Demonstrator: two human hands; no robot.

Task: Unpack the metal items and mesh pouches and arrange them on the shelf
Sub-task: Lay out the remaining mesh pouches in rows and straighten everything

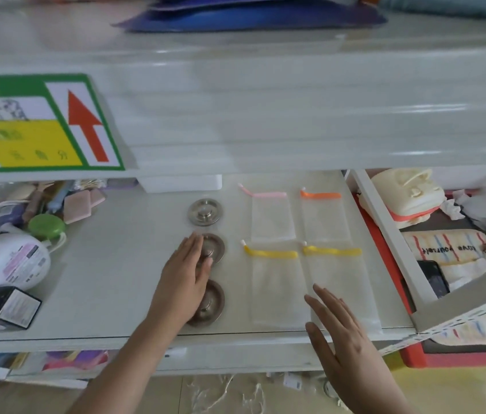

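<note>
Three round metal discs lie in a column on the white shelf [122, 279]: the far disc [205, 211], the middle disc [216, 247] and the near disc [211, 303]. My left hand [183, 279] rests flat over the middle and near discs, fingers extended. Right of them lie several white mesh pouches in two rows: one with a pink ribbon [270, 218], one with an orange ribbon [324, 218], and two with yellow ribbons [276, 285] [340, 282]. My right hand [340, 339] hovers flat over the near edge of the right yellow-ribbon pouch, holding nothing.
At the shelf's left stand a white pump bottle [9, 261], a green round case [46, 227], pink sponges [79, 204] and a black box [0, 309]. A green sign with a red arrow [86, 127] hangs above. A cluttered bin [444, 234] sits at right.
</note>
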